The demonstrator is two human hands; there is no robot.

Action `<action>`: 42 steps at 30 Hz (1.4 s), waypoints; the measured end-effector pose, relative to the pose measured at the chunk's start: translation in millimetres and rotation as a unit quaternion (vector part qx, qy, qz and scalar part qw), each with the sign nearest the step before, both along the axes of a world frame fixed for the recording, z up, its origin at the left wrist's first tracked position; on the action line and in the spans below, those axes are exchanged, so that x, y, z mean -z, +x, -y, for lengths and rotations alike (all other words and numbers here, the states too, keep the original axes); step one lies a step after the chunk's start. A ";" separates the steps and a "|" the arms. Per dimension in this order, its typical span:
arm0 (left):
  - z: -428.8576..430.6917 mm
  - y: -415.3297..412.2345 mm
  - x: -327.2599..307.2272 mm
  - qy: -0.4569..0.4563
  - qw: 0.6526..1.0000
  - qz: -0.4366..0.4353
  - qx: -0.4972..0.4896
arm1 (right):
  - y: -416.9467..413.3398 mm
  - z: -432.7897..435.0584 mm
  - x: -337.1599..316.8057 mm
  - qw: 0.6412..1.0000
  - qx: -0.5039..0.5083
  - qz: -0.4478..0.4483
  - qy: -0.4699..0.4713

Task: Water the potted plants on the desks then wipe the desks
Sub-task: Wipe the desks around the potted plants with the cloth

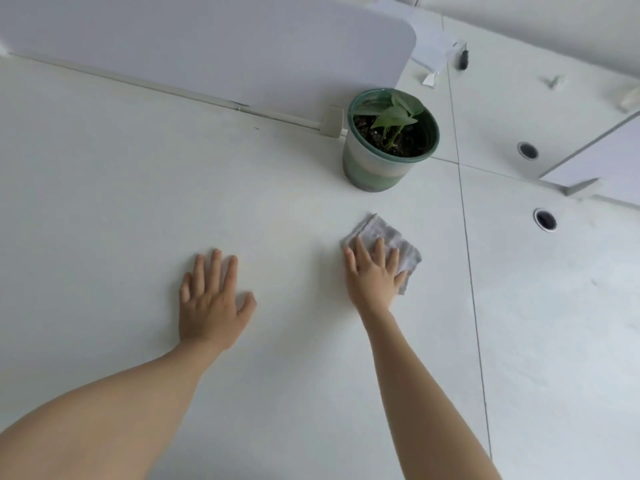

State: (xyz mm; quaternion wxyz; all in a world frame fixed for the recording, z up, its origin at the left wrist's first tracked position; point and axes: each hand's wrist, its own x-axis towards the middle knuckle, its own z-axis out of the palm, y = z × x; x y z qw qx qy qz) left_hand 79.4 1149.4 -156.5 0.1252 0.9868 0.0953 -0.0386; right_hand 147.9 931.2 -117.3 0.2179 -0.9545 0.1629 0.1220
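A small green plant in a frosted pot with a green rim (386, 157) stands on the white desk (138, 202), near the divider's end. A folded grey cloth (388, 233) lies flat on the desk in front of the pot. My right hand (372, 275) presses down on the cloth with its fingers spread over it. My left hand (211, 303) rests flat on the bare desk to the left, palm down, fingers apart, holding nothing.
A white divider panel (207, 39) runs along the desk's back edge. A seam (467, 244) separates this desk from the neighbouring one on the right, which has two round cable holes (545, 220) and another divider (602, 161). Papers (426, 43) lie far back.
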 end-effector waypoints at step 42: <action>24.6 -172.9 -73.9 -0.473 0.876 0.041 -0.080 | -233.9 1.5 -41.6 0.977 -0.013 0.179 0.112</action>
